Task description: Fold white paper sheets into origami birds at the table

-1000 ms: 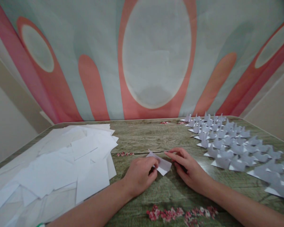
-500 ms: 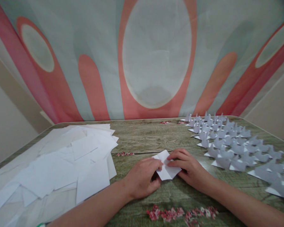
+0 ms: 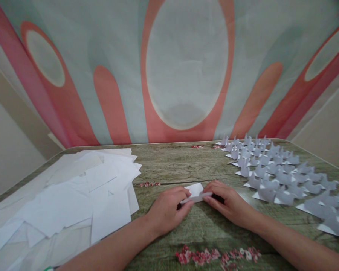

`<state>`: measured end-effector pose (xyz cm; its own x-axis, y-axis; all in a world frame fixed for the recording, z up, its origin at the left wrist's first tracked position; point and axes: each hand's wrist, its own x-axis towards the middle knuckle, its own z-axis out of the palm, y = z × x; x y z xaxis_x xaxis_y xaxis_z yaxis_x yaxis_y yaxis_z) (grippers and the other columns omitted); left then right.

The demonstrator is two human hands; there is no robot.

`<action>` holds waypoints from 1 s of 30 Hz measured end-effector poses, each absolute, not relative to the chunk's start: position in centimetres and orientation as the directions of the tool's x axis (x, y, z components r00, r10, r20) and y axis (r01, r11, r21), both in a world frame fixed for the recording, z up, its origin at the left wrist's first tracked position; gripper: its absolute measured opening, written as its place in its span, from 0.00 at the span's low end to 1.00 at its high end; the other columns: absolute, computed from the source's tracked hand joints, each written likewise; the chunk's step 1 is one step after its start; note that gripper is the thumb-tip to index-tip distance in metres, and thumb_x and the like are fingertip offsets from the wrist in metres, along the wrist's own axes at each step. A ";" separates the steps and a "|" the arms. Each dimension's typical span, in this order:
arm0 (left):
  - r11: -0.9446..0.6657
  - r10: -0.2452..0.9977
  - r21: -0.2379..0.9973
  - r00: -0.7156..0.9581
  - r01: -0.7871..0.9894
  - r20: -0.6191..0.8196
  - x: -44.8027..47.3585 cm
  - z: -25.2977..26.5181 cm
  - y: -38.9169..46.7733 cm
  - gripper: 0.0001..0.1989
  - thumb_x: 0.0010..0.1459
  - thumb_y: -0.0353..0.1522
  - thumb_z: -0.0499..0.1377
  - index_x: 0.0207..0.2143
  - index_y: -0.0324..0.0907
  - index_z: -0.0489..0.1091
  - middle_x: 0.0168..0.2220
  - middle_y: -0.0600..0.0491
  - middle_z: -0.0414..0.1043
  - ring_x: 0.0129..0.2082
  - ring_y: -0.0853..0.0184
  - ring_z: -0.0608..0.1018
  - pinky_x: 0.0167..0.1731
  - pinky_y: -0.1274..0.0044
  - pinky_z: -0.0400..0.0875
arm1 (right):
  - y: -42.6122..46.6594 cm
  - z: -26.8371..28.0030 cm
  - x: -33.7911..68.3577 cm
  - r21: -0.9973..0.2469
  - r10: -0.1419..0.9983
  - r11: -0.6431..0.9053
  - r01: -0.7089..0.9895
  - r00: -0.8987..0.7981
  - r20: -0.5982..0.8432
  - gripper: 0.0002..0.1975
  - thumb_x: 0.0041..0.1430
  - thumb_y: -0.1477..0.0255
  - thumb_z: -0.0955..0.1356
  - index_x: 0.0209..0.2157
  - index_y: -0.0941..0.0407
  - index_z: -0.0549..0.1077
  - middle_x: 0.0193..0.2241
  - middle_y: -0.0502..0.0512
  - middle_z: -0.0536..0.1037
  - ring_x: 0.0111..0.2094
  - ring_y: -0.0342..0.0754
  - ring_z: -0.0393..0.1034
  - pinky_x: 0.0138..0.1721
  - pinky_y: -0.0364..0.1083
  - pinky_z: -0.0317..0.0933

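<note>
Grip of both hands on one piece of work: the left hand [image 3: 169,207] and the right hand [image 3: 228,201] are each closed on a small folded paper [image 3: 194,190], thumb on the near side and fingers curled over from the far side. The folded paper lies directly between the two hands, low over the table [image 3: 169,165] and in front of the person. Its near part forms a narrow raised strip whose long axis runs from left to right, from one set of fingertips to the other, with the right end appearing slightly higher. A broader white flap extends beyond this strip, away from the person and toward the backdrop [image 3: 186,67]. Neither hand is clearly the nearer: the left touches the left end of the strip, the right the right end, and a short span of paper shows between them. The fingers cover both ends, so how the layers lie beneath them cannot be made out with certainty.

Surroundings: overlapping loose white sheets [image 3: 70,199] spread over the table to the left of the hands; paper birds [image 3: 261,169] stand in close rows to the right, apart from the right hand. Printed blossoms [image 3: 197,256] mark the tabletop nearer the person, below the hands.
</note>
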<state>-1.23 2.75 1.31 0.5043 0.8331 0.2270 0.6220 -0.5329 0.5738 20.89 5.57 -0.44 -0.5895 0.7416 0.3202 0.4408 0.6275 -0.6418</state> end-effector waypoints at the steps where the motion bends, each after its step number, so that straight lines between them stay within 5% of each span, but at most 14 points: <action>1: -0.523 0.838 0.590 0.498 0.615 0.224 -1.2 1.4 2.8 0.11 0.60 0.32 0.51 0.27 0.40 0.67 0.38 0.51 0.72 0.38 0.67 0.73 0.40 0.77 0.67 | 5.6 -0.5 20.9 -0.652 0.764 0.601 0.463 -0.572 0.299 0.09 0.61 0.69 0.61 0.32 0.56 0.70 0.30 0.54 0.72 0.34 0.46 0.65 0.37 0.46 0.59; 10: -0.513 0.848 0.566 0.483 0.645 0.218 -1.1 1.9 2.9 0.13 0.62 0.32 0.48 0.29 0.39 0.68 0.33 0.51 0.70 0.36 0.68 0.71 0.39 0.77 0.65 | 5.4 -1.0 20.8 -0.617 0.826 0.547 0.566 -0.486 0.286 0.13 0.62 0.66 0.59 0.25 0.56 0.64 0.22 0.50 0.65 0.26 0.44 0.59 0.27 0.43 0.56; 16: -0.469 0.878 0.548 0.433 0.693 0.204 -1.2 1.5 3.1 0.09 0.61 0.33 0.50 0.32 0.40 0.67 0.31 0.52 0.68 0.33 0.67 0.71 0.35 0.77 0.65 | 5.5 -0.7 20.7 -0.663 0.811 0.563 0.493 -0.485 0.328 0.09 0.62 0.70 0.59 0.29 0.56 0.67 0.31 0.54 0.69 0.32 0.45 0.63 0.33 0.44 0.60; 20: -0.457 0.886 0.559 0.407 0.691 0.222 -1.3 1.2 3.1 0.10 0.59 0.33 0.52 0.44 0.42 0.65 0.38 0.51 0.69 0.36 0.66 0.72 0.38 0.75 0.67 | 5.8 -0.9 20.6 -0.661 0.811 0.559 0.501 -0.497 0.309 0.09 0.61 0.71 0.61 0.28 0.56 0.68 0.32 0.55 0.70 0.32 0.45 0.64 0.33 0.44 0.60; 24: -0.597 0.802 0.384 0.505 0.705 0.319 -0.4 1.9 1.9 0.12 0.60 0.32 0.51 0.46 0.42 0.66 0.50 0.48 0.65 0.52 0.61 0.65 0.52 0.67 0.58 | 6.1 -1.1 20.6 -0.655 0.815 0.548 0.520 -0.509 0.278 0.08 0.60 0.72 0.62 0.28 0.57 0.68 0.31 0.54 0.70 0.30 0.44 0.64 0.31 0.44 0.59; 30: -0.687 0.716 0.248 0.695 0.683 0.069 1.2 1.9 -1.3 0.33 0.59 0.48 0.44 0.59 0.34 0.51 0.61 0.42 0.50 0.62 0.56 0.50 0.59 0.62 0.45 | 6.5 -1.2 20.4 -0.657 0.818 0.541 0.525 -0.509 0.267 0.08 0.59 0.73 0.61 0.26 0.57 0.68 0.30 0.54 0.71 0.29 0.43 0.64 0.30 0.43 0.59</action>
